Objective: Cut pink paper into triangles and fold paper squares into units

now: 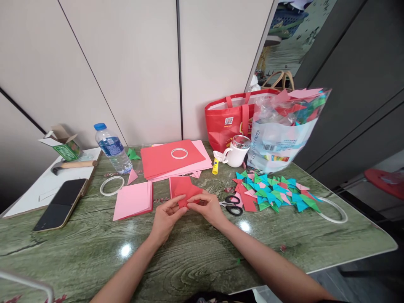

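A red sheet of folding paper [189,191] is pinched between my two hands over the middle of the table. My left hand [166,214] grips its left and lower edge with thumb and fingers. On the other side, my right hand [210,207] pinches the lower right part. Some creases show, but the fingers hide its lower edge. Just behind it lies a small red stack of paper [175,181]. A stack of pink squares [132,201] lies left of my hands. Black-handled scissors [233,205] rest to the right of my right hand.
Folded coloured paper pieces [271,191] are heaped at right, beside a white ring [336,210]. Behind stand a white mug [236,153], a full plastic bag [280,139] and a red bag [221,126]. A water bottle [112,149] and a phone [61,204] are left.
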The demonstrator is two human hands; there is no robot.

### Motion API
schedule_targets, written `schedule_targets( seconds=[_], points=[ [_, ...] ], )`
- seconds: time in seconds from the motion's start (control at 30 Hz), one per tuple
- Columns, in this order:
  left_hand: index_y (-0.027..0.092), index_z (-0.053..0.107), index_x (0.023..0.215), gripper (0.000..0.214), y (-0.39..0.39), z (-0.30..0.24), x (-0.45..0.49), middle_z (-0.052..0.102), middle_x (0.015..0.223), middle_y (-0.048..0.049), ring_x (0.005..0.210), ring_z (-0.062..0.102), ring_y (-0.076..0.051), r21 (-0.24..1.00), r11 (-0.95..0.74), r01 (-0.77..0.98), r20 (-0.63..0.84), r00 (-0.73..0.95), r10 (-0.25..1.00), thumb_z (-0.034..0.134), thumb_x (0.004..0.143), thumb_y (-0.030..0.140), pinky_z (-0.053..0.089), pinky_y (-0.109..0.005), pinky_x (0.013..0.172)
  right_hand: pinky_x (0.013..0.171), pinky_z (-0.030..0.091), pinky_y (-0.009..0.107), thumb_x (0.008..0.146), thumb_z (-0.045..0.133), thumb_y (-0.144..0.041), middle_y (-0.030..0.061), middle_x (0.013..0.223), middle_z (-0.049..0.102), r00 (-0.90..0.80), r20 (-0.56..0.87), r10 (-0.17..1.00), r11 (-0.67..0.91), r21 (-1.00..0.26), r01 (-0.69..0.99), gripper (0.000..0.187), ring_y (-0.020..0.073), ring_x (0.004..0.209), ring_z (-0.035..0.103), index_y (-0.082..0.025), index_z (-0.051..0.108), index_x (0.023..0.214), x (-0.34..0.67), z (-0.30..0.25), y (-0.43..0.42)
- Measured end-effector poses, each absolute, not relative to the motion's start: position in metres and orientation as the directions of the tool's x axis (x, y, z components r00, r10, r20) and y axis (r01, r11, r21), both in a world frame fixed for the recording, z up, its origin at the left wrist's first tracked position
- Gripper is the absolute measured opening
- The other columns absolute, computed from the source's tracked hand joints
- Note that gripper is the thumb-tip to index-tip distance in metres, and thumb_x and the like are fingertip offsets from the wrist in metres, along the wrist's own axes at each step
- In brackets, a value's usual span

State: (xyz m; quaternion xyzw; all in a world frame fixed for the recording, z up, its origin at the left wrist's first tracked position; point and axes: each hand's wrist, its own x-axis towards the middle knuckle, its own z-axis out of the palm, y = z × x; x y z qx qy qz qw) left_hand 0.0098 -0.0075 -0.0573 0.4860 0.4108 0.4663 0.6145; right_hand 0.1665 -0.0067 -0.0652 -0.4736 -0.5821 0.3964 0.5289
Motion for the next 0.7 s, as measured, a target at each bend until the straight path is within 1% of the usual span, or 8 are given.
schedule_targets(
  seconds=[0.2, 0.37, 0.4, 0.5, 0.57, 0.63, 0.7],
  points=[
    [0.017, 0.066, 0.098, 0.040, -0.0075, -0.0591, 0.0095, 0.067, 0.106, -0.0079, 0.093, 0.064, -0.022, 0.984, 0.090, -0.151, -0.057, 0.213, 0.975, 0.074, 0.059, 0.024, 0.048, -0.033, 0.085, 0.066, 0.045, 0.026, 0.063, 0.072, -0.027, 0.0025, 0.070, 0.065, 0.014, 0.242, 0.970, 0.239, -0.964, 0.113, 0.011, 0.0157, 0.069, 0.057, -0.019, 0.072, 0.069, 0.1654, -0.0659, -0.0063],
    [0.016, 0.068, 0.095, 0.038, -0.0063, -0.0608, 0.0080, 0.071, 0.094, -0.0072, 0.082, 0.066, -0.021, 0.987, 0.113, -0.114, -0.088, 0.202, 0.975, 0.074, 0.059, 0.026, 0.051, -0.031, 0.079, 0.053, 0.045, 0.025, 0.061, 0.073, -0.033, 0.0019, 0.070, 0.063, -0.026, 0.139, 0.990, 0.139, -0.990, 0.004, 0.018, 0.0117, 0.052, 0.054, -0.018, 0.071, 0.069, 0.1652, -0.0669, -0.0054],
    [0.016, 0.068, 0.096, 0.039, -0.0060, -0.0612, 0.0077, 0.072, 0.092, -0.0071, 0.080, 0.067, -0.020, 0.987, 0.114, -0.116, -0.089, 0.202, 0.975, 0.074, 0.059, 0.026, 0.051, -0.030, 0.078, 0.054, 0.046, 0.025, 0.061, 0.073, -0.033, 0.0018, 0.070, 0.064, -0.037, 0.131, 0.991, 0.131, -0.991, 0.001, 0.018, 0.0120, 0.054, 0.055, -0.018, 0.071, 0.070, 0.1653, -0.0667, -0.0052],
    [0.015, 0.068, 0.097, 0.040, -0.0050, -0.0621, 0.0072, 0.072, 0.090, -0.0073, 0.076, 0.066, -0.018, 0.987, 0.106, -0.125, -0.081, 0.187, 0.979, 0.074, 0.059, 0.025, 0.051, -0.026, 0.072, 0.064, 0.046, 0.026, 0.061, 0.073, -0.030, 0.0021, 0.073, 0.066, -0.072, 0.153, 0.986, 0.153, -0.988, -0.004, 0.017, 0.0147, 0.066, 0.059, -0.019, 0.070, 0.073, 0.1655, -0.0658, -0.0045],
    [0.014, 0.068, 0.097, 0.040, -0.0046, -0.0620, 0.0072, 0.072, 0.090, -0.0073, 0.073, 0.066, -0.017, 0.987, 0.103, -0.125, -0.080, 0.174, 0.981, 0.075, 0.058, 0.025, 0.051, -0.025, 0.068, 0.067, 0.046, 0.027, 0.061, 0.073, -0.028, 0.0022, 0.075, 0.066, -0.091, 0.158, 0.983, 0.154, -0.987, -0.044, 0.017, 0.0150, 0.071, 0.059, -0.018, 0.069, 0.073, 0.1656, -0.0658, -0.0039],
    [0.014, 0.068, 0.096, 0.041, -0.0044, -0.0614, 0.0071, 0.072, 0.085, -0.0066, 0.070, 0.066, -0.017, 0.987, 0.105, -0.122, -0.084, 0.169, 0.982, 0.075, 0.057, 0.024, 0.051, -0.024, 0.065, 0.066, 0.046, 0.026, 0.059, 0.074, -0.027, 0.0017, 0.075, 0.066, -0.094, 0.131, 0.987, 0.122, -0.987, -0.101, 0.019, 0.0143, 0.069, 0.059, -0.017, 0.067, 0.073, 0.1659, -0.0665, -0.0031],
    [0.014, 0.068, 0.096, 0.041, -0.0041, -0.0602, 0.0065, 0.073, 0.078, -0.0055, 0.067, 0.066, -0.017, 0.986, 0.111, -0.125, -0.089, 0.171, 0.981, 0.075, 0.057, 0.024, 0.051, -0.025, 0.064, 0.062, 0.046, 0.026, 0.055, 0.077, -0.027, 0.0003, 0.070, 0.064, -0.090, 0.076, 0.993, 0.060, -0.984, -0.167, 0.023, 0.0130, 0.063, 0.058, -0.017, 0.066, 0.072, 0.1662, -0.0675, -0.0021]
  ],
)
